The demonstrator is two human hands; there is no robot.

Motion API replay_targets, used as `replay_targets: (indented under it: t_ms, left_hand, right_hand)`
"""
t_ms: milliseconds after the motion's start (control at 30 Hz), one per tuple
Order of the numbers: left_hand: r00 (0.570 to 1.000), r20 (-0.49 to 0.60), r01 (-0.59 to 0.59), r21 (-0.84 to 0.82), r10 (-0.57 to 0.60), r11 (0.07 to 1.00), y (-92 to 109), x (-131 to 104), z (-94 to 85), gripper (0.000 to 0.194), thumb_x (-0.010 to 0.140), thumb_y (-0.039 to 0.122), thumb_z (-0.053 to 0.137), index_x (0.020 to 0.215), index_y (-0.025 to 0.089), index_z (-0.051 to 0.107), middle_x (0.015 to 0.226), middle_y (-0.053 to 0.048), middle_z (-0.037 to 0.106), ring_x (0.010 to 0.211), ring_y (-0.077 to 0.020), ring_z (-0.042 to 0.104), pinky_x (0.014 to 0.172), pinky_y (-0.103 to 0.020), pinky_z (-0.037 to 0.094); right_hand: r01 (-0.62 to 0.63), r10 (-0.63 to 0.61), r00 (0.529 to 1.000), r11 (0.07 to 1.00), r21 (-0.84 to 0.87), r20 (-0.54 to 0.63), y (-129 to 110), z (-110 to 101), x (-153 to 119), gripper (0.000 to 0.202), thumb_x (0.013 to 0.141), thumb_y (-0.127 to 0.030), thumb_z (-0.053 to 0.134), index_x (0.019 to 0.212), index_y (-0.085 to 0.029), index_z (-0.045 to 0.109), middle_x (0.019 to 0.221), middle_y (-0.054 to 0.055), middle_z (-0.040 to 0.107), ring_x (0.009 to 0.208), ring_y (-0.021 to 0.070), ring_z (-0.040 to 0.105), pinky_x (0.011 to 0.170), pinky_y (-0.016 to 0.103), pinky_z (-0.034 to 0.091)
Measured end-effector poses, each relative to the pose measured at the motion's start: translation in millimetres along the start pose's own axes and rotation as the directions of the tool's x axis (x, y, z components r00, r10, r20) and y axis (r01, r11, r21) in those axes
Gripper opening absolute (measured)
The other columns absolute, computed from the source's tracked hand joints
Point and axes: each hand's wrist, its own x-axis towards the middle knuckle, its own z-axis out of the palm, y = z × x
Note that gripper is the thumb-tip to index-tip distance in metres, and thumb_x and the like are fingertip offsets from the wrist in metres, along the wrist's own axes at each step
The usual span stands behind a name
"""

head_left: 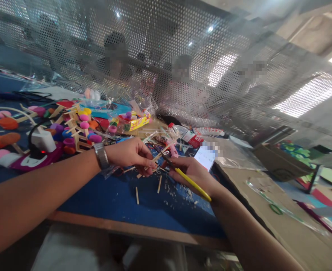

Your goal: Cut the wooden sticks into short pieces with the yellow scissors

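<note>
My left hand (140, 156), with a metal-band watch on the wrist, pinches a thin wooden stick (166, 149) that slants up to the right. Opposite it, my right hand (190, 171) is closed around a tool with a long yellow handle (192, 183). The tool's narrow dark front end (166, 157) points up-left, close to the stick; its exact kind cannot be made out. Below the hands, two short stick pieces (137, 195) and pale shavings (180, 195) lie on the blue tabletop (112, 205).
Colourful clay lumps on small wooden frames (79, 137) crowd the left, beside a purple power strip (41, 156) with a white plug. Behind are a yellow packet (140, 122), a pink glue gun (173, 149) and a lit phone (205, 156). Cardboard (253, 184) lies right; a perforated screen (154, 56) stands behind.
</note>
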Motion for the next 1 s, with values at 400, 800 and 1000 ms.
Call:
replay_targets:
  t_ms: [400,800,1000]
  left_hand:
    - [1.0,0.028,0.012,-0.008,-0.012,1.0,2,-1,0.5,0.029,0.077,0.04,0.082,0.074,0.012,0.074,0.073,-0.006,0.075,0.066,-0.013,0.072,0.065,-0.023,0.058]
    - [0.996,-0.066,-0.015,0.491,0.054,0.871,-4,-1,5.8,0.014,0.079,0.028,0.074,0.074,0.015,0.072,0.067,-0.003,0.073,0.058,-0.0131,0.065,0.058,-0.021,0.046]
    - [0.974,0.024,-0.146,0.822,0.223,0.551,-5,-2,12.5,0.009,0.075,0.026,0.079,0.07,0.02,0.075,0.065,-0.001,0.073,0.059,-0.0125,0.064,0.057,-0.021,0.038]
  right_hand:
    - [0.032,-0.032,0.999,0.999,0.027,-0.012,2,1,1,0.029,0.07,-0.023,0.059,0.09,-0.015,0.078,0.061,-0.003,0.049,0.057,0.0118,0.037,0.052,0.025,0.03]
    - [0.048,-0.006,0.98,0.978,0.204,-0.2,18,2,9,0.035,0.072,-0.037,0.07,0.098,-0.014,0.073,0.061,-0.004,0.047,0.05,0.0094,0.035,0.047,0.025,0.025]
    - [0.072,-0.004,0.973,0.955,0.288,-0.23,7,12,8,0.035,0.073,-0.039,0.074,0.099,-0.016,0.072,0.061,-0.005,0.046,0.05,0.0091,0.037,0.046,0.025,0.027]
